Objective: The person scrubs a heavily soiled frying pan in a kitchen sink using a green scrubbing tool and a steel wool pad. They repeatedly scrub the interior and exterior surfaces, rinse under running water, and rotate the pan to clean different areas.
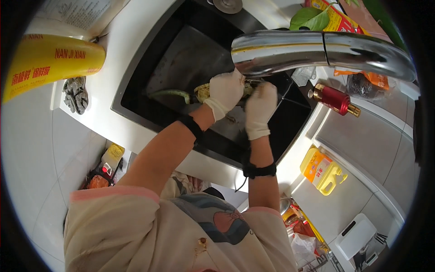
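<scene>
Both my hands wear white disposable gloves over a black sink basin (163, 64). My left hand (227, 89) is curled around a yellowish, dark-mottled object (202, 92), whose kind I cannot make out. Close on its right, my right hand (261, 106) is blurred, with its fingers bent in near the same object; whether it grips anything is hidden. A pale green, curved, handle-like piece (171, 94) lies left of my left hand, close to the mottled object; whether the two are joined is unclear. Small dark scraps (230, 118) lie on the basin below my hands.
The chrome faucet (282, 52) reaches over the sink just above my hands. A yellow cling-film roll (57, 63) and a crumpled grey cloth (75, 95) sit at left. At right are a red bottle (334, 99) and a yellow jug (321, 171).
</scene>
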### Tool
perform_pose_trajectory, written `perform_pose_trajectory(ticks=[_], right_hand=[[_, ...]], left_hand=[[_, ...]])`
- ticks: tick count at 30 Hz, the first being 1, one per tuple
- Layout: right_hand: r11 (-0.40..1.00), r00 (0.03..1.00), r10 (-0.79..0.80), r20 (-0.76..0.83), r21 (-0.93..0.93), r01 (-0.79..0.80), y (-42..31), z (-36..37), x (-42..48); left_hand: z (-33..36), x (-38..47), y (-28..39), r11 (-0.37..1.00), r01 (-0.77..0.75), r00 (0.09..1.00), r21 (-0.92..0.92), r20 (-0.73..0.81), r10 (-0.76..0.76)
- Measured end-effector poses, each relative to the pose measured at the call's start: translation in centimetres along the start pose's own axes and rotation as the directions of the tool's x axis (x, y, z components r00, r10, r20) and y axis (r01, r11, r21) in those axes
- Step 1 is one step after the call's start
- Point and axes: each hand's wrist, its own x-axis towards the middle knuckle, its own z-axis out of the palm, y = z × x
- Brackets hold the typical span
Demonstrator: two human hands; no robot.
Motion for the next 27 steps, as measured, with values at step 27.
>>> perform_pose_trajectory(ticks=[27], right_hand=[[0.969,0.999,-0.001,-0.041,0.248,0.011,1.4,-1.2,1.1]], left_hand=[[-0.5,1.1,-0.1,0.998,-0.042,0.998,-0.040,0.052,0.044]])
